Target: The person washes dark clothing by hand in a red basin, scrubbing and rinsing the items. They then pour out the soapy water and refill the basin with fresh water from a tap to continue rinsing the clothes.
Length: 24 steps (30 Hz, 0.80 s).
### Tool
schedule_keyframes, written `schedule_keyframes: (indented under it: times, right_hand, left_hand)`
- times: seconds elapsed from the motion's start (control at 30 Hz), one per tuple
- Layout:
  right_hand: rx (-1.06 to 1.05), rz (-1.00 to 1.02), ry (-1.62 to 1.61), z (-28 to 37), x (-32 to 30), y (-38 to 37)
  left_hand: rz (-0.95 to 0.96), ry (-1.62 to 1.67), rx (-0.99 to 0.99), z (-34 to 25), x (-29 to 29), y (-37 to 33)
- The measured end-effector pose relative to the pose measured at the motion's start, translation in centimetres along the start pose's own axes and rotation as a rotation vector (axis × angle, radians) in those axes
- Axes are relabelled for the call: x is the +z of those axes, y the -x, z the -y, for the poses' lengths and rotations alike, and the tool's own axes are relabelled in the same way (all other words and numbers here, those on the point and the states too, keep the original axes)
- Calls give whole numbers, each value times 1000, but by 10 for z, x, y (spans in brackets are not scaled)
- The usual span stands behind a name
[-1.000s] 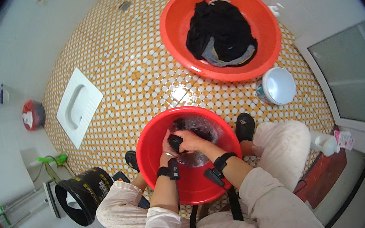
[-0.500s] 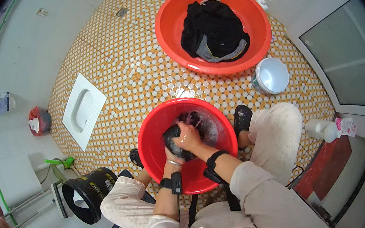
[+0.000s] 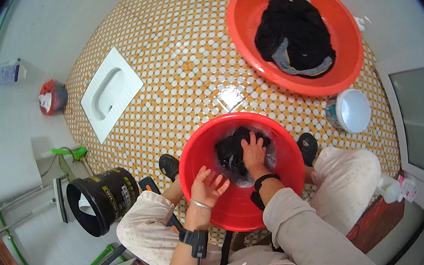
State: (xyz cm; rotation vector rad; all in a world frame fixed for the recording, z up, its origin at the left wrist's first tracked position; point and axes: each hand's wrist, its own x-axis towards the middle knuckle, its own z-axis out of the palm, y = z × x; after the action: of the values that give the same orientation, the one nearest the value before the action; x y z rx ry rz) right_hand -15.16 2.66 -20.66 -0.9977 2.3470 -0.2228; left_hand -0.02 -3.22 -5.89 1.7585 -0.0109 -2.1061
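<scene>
Between my knees sits a red basin with a wet black garment bunched in sudsy water at its bottom. My right hand rests on the garment's right side, fingers spread over the cloth. Above the basin's left side, my left hand is turned palm up with fingers apart and slightly curled, holding nothing. A silver bangle and a black strapped device circle the left wrist; a black band circles the right.
A larger orange-red tub with black and grey clothing stands ahead, beside a white bucket. Left are a squat toilet, a small red bin and a tipped black bucket. A white jug stands at right.
My left hand has let go of the black garment and turned palm up. The garment now lies lower in the basin under my right hand. The view has shifted left.
</scene>
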Motion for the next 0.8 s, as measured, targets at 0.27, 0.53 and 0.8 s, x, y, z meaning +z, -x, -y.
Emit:
schedule_keyframes:
  times: [0.27, 0.53, 0.8]
  right_hand:
    - [139, 220, -135, -27, 68, -30]
    - [-133, 204, -42, 34, -45, -29]
    - [-597, 181, -279, 72, -225, 80]
  left_hand:
    - [50, 117, -38, 20, -13, 5]
    - [96, 180, -126, 49, -15, 4]
    - [209, 215, -71, 58, 6, 63]
